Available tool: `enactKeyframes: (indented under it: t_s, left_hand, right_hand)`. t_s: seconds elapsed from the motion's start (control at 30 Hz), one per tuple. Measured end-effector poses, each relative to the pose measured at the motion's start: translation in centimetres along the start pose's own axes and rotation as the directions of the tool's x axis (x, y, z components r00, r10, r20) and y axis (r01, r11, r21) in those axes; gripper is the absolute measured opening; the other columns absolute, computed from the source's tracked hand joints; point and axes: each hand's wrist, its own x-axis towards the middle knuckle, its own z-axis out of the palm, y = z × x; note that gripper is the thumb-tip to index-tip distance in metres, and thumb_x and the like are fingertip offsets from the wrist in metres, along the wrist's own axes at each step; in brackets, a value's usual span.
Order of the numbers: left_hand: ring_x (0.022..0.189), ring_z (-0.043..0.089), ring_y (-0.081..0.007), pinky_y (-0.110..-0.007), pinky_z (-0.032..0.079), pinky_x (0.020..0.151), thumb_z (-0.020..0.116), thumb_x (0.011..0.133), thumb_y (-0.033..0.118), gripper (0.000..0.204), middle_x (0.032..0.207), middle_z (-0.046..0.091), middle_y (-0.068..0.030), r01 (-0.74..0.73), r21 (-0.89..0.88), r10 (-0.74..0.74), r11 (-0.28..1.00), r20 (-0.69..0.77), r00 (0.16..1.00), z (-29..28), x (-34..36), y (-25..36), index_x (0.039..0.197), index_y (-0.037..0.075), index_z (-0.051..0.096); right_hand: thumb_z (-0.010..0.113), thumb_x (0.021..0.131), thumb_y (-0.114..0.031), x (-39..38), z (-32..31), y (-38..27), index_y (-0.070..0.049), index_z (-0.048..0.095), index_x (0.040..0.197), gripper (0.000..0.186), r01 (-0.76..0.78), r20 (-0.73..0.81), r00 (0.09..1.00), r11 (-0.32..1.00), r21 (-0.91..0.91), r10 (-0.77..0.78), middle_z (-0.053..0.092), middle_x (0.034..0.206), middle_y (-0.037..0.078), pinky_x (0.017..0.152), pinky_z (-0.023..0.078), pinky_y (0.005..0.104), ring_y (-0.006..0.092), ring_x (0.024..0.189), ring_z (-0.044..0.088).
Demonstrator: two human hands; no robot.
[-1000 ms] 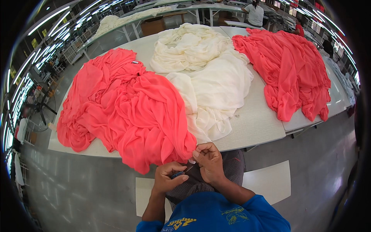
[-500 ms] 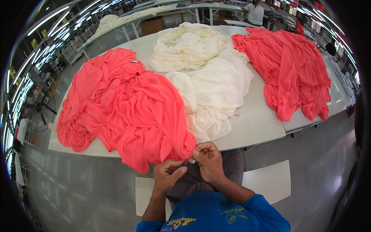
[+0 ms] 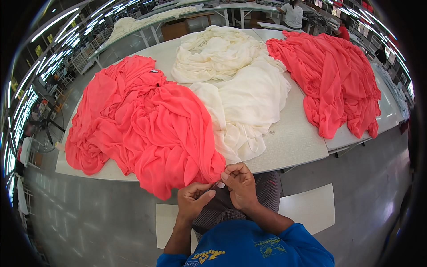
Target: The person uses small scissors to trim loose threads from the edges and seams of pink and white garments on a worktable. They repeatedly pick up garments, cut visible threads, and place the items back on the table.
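A large heap of coral-pink cloth (image 3: pixel 155 129) lies at the left of the table, its near corner drawn over the edge toward me. My right hand (image 3: pixel 241 188) pinches that corner between thumb and fingertips. Close beside it, my left hand (image 3: pixel 193 199) is closed around a small, slim, dark tool (image 3: pixel 212 187) that looks like thread snips; most of it is hidden by the fingers. The tool's tip is beside the pinched cloth, but contact cannot be made out. A small white label (image 3: pixel 220 184) shows between the two hands.
On the pale table (image 3: pixel 298 153), cream cloth (image 3: pixel 249 98) is piled in the middle and a second coral heap (image 3: pixel 333 80) at the right. A white bench (image 3: pixel 309 209) is beneath me. A standing fan (image 3: pixel 46 124) is at the left; a person (image 3: pixel 292 17) sits far back.
My hands and the cloth stay almost in place. The slim tool in my left hand has shifted slightly.
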Motion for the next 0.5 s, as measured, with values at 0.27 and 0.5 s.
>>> enactKeyframes:
  t_s: [0.27, 0.5]
  left_hand:
    - [0.055, 0.050, -0.0011, -0.015, 0.037, 0.048, 0.071, 0.081, 0.000, 0.015, 0.069, 0.063, -0.0011, 0.012, 0.052, -0.009, 0.999, -0.050, 0.999, 0.22, 0.10, -0.06, 0.095, -0.005, 0.068]
    - [0.053, 0.050, -0.0017, -0.015, 0.036, 0.047, 0.071, 0.080, -0.001, 0.012, 0.066, 0.062, -0.0006, 0.000, 0.030, 0.002, 1.000, -0.055, 0.999, 0.40, 0.20, -0.24, 0.092, -0.004, 0.068]
  right_hand:
    - [0.061, 0.087, 0.005, -0.11, -0.11, 0.13, -0.005, 0.053, 0.098, 0.017, -0.006, 0.020, 1.000, 1.000, 0.017, 0.005, 0.059, 0.088, 0.003, 0.059, 0.040, 0.0169, 0.0057, 0.074, 0.056]
    - [0.060, 0.087, 0.006, -0.18, -0.52, 0.53, -0.004, 0.053, 0.099, 0.017, -0.017, 0.023, 1.000, 0.999, 0.033, 0.016, 0.059, 0.092, 0.005, 0.068, 0.047, 0.0214, 0.0086, 0.078, 0.058]
